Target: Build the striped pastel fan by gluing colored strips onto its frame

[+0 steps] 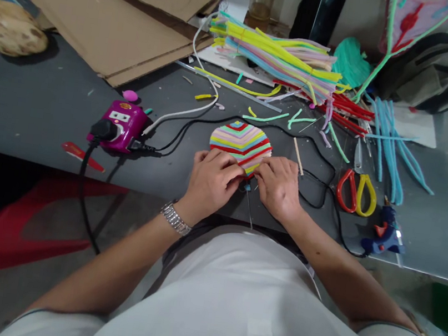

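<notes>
A rounded piece (241, 140) striped in red, yellow, pink, green and white, seemingly made of fuzzy pipe cleaners, lies on the table in front of me. My left hand (215, 177) is closed at its lower left edge, fingers bent over the rim. At the lower right edge my right hand (278, 186) pinches the same piece, thumb and fingers together. Between the hands, a thin wire (249, 208) with a small blue bit at its top points down toward me. My fingers hide the piece's bottom tip.
Scissors (355, 192) and a blue glue gun (386, 234) lie at the right. Left stands a purple power socket block (126, 122) with black cables. Behind are bundled pipe cleaners (275, 52), cardboard (115, 17) and blue stems (391, 142). A red cutter (82, 155) lies near the front edge.
</notes>
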A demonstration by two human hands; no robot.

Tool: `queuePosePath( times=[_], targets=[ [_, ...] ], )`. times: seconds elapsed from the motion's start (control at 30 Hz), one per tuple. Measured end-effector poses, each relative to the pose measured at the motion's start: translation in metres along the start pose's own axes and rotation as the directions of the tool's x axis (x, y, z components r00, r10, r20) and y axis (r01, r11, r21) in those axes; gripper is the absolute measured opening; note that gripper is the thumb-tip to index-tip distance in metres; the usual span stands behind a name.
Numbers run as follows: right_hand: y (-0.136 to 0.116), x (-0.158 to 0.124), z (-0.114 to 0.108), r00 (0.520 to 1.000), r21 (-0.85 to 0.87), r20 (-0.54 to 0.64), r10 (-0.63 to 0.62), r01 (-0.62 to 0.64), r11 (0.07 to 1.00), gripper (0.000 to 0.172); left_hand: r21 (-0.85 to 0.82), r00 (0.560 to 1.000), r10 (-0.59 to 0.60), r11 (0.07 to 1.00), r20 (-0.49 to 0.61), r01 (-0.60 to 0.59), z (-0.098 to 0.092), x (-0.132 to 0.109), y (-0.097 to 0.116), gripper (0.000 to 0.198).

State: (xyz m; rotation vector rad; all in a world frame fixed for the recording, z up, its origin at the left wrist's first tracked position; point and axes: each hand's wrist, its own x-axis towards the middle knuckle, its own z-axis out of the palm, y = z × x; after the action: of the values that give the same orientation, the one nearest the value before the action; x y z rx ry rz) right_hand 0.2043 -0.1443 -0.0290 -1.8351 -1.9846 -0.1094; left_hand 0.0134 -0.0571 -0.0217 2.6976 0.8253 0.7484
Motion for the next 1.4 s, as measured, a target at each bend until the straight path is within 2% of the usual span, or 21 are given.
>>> queuePosePath(
  times=[0.2,0.27,0.33,0.4,0.47,0.57,0.63,0.67,0.73,0.77,0.8,0.83,0.87,0.9,0.97,1.07,1.13,1.23,1.33,1.4],
  targets=[
    [-0.004,0.003,0.001,1.000,0.002,0.003,0.017,-0.017,1.000,0.019,0.045,0.996,0.090,0.995,0.017,-0.091,0.000,0.002,-0.001,0.015],
    [-0.004,0.002,-0.009,0.999,0.025,-0.033,0.007,-0.006,1.000,0.016,0.051,0.993,0.114,0.992,0.022,-0.115,0.000,0.003,-0.003,0.013],
    [0.002,-0.006,-0.028,0.994,0.037,-0.113,0.015,-0.011,0.999,0.016,0.035,0.993,0.118,0.992,0.022,-0.119,0.001,0.003,-0.006,0.012],
    [0.014,-0.025,-0.055,0.976,0.029,-0.203,0.079,-0.075,0.997,0.017,0.010,0.994,0.112,0.994,0.012,-0.112,0.002,0.003,-0.008,0.012],
    [0.030,-0.058,-0.084,0.945,0.017,-0.269,0.186,-0.188,0.982,0.016,-0.004,0.994,0.112,0.994,-0.002,-0.112,0.003,0.003,-0.009,0.014],
    [0.051,-0.113,-0.120,0.866,-0.049,-0.395,0.306,-0.352,0.935,0.013,0.003,0.993,0.121,0.993,-0.009,-0.121,0.004,0.002,-0.008,0.016],
    [0.056,-0.135,-0.132,0.836,-0.065,-0.374,0.401,-0.455,0.888,0.012,-0.009,0.993,0.116,0.993,-0.004,-0.116,0.004,0.002,-0.008,0.015],
    [0.055,-0.138,-0.134,0.834,-0.058,-0.367,0.412,-0.463,0.885,0.011,-0.026,0.994,0.107,0.994,-0.004,-0.107,0.004,0.002,-0.007,0.014],
    [0.047,-0.123,-0.127,0.874,-0.016,-0.309,0.375,-0.399,0.917,0.011,-0.080,0.997,0.078,0.994,-0.020,-0.079,0.002,0.003,-0.006,0.012],
    [0.041,-0.107,-0.120,0.907,0.012,-0.291,0.303,-0.314,0.949,0.011,-0.114,0.998,0.058,0.992,-0.035,-0.061,-0.001,0.004,-0.006,0.010],
    [0.035,-0.085,-0.110,0.951,0.045,-0.213,0.222,-0.217,0.975,0.013,-0.152,0.998,0.034,0.987,-0.054,-0.042,-0.004,0.004,-0.006,0.008],
    [0.029,-0.061,-0.100,0.977,0.073,-0.179,0.112,-0.101,0.992,0.013,-0.193,0.997,0.010,0.981,-0.073,-0.024,-0.007,0.004,-0.007,0.008],
    [0.025,-0.035,-0.088,0.995,0.080,-0.088,0.044,-0.037,0.996,0.016,-0.232,0.996,-0.015,0.973,-0.092,-0.007,-0.012,0.004,-0.008,0.009],
    [0.020,-0.010,-0.077,1.000,0.065,0.008,-0.017,0.016,0.998,0.019,-0.266,0.993,-0.041,0.964,-0.108,0.011,-0.016,0.003,-0.011,0.011],
    [0.014,0.033,-0.055,0.979,-0.012,0.182,-0.091,0.095,0.995,0.025,-0.300,0.987,-0.093,0.953,-0.131,0.050,-0.027,-0.001,-0.017,0.015],
    [0.011,0.067,-0.030,0.927,-0.109,0.350,-0.138,0.186,0.976,0.023,-0.290,0.974,-0.179,0.948,-0.140,0.132,-0.041,-0.009,-0.030,0.018],
    [0.012,0.073,-0.022,0.911,-0.147,0.384,-0.150,0.220,0.964,0.022,-0.296,0.963,-0.227,0.939,-0.146,0.176,-0.047,-0.013,-0.039,0.018],
    [0.017,0.075,-0.023,0.916,-0.182,0.374,-0.148,0.229,0.956,0.022,-0.349,0.945,-0.279,0.914,-0.172,0.207,-0.051,-0.013,-0.048,0.018],
    [0.020,0.075,-0.034,0.953,-0.139,0.288,-0.092,0.137,0.981,0.022,-0.422,0.914,-0.342,0.878,-0.218,0.228,-0.052,-0.006,-0.047,0.018],
    [0.018,0.073,-0.043,0.978,0.030,0.208,-0.034,0.028,0.999,0.019,-0.485,0.891,-0.401,0.835,-0.213,0.259,-0.054,0.000,-0.038,0.017]
  ],
)
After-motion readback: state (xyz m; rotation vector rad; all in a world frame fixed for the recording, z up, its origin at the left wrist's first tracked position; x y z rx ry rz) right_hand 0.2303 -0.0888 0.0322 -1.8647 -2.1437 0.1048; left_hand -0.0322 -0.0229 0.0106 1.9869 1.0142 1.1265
